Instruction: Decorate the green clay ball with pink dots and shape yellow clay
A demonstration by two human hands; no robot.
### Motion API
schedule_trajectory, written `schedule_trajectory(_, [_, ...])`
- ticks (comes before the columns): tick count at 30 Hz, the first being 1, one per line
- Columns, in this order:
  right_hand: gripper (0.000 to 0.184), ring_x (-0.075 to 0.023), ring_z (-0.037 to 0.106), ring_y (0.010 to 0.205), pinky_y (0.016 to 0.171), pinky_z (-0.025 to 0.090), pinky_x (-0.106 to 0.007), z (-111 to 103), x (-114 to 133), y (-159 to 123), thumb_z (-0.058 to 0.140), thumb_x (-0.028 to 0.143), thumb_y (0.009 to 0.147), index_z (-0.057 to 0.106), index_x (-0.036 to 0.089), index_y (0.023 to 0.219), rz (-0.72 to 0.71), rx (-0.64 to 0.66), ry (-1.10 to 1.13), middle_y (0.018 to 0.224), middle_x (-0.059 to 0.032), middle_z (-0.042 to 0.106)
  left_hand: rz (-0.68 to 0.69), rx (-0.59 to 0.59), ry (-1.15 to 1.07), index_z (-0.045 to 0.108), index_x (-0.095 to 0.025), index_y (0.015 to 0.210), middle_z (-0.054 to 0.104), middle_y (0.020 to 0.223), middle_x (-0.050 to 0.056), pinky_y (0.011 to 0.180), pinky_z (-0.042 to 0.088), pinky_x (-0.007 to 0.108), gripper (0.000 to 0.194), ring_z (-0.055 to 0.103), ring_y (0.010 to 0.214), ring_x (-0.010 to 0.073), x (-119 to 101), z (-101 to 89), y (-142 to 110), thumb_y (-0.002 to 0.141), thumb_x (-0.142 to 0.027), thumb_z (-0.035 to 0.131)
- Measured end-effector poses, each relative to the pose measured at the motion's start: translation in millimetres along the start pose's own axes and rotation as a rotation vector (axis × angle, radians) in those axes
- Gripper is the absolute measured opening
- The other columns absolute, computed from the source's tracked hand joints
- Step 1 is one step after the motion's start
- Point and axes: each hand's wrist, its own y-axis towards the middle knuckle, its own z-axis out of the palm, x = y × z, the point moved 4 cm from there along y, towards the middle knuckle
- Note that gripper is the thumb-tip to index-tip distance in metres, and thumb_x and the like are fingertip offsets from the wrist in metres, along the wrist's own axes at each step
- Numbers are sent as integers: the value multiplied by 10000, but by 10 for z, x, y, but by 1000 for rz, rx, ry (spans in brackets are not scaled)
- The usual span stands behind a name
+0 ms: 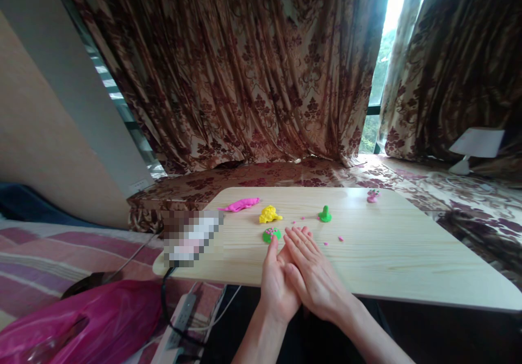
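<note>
My left hand (279, 288) is turned palm up at the table's near edge, its thumb pointing away from me. Across it lies my right hand (313, 269), palm down, with straight fingers. The palms are pressed together, and whatever is between them is hidden. Just beyond my left thumb sits a green modelling clay dome (269, 236) dotted with small pink bits. Farther right stands a green clay piece (325, 214) with a wide base and an upright stub. Behind the dome is a yellow clay lump (269, 214). A long pink clay piece (242, 205) lies at the back left.
Small pink clay crumbs (341, 239) are scattered right of my hands. A pink clay shape (372, 195) rests at the far right of the pale wooden table (408, 255). A blurred-out object (196, 239) covers the left end. A power strip (179, 318) and pink plastic bag (101, 315) lie below left.
</note>
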Motion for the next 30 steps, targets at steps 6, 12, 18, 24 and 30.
schedule_trajectory(6, [543, -229, 108, 1342, 1088, 209, -437, 25, 6, -40, 369, 299, 888, 257, 96, 1379, 53, -33, -2, 1458, -100, 173, 2, 10, -14, 460, -158, 1257, 481, 1296, 119, 1037, 299, 392, 498, 413, 1221, 234, -49, -26, 9, 875, -450, 336])
schedule_trajectory(12, [524, -227, 159, 1333, 1082, 218, -447, 67, -36, 29, 354, 324, 897, 280, 119, 1373, 45, -36, 49, 1446, -95, 219, 12, 25, -28, 439, -148, 1276, 446, 1328, 118, 1064, 246, 404, 515, 373, 1248, 242, -16, -77, 48, 876, -454, 334])
schedule_trajectory(18, [575, -244, 104, 1341, 1089, 200, -447, 79, 12, -32, 384, 332, 885, 227, 109, 1391, 36, -55, 40, 1462, -92, 153, 42, 6, -24, 437, -162, 1277, 446, 1331, 108, 1059, 259, 406, 500, 380, 1245, 235, -68, -84, 53, 882, -444, 319])
schedule_trajectory(24, [521, -218, 140, 1338, 1085, 211, -446, 80, -62, 38, 322, 329, 910, 260, 112, 1379, 86, -43, 51, 1449, -92, 208, 10, -9, -11, 463, -175, 1257, 485, 1295, 109, 1042, 287, 413, 500, 408, 1224, 242, 14, -75, 54, 866, -466, 352])
schedule_trajectory(30, [571, -232, 119, 1341, 1094, 176, -448, 102, -29, -41, 385, 329, 884, 220, 129, 1394, 54, -45, 84, 1462, -76, 155, 38, -84, -7, 478, -160, 1234, 506, 1267, 115, 1002, 349, 382, 493, 460, 1180, 227, -72, -51, 70, 866, -457, 336])
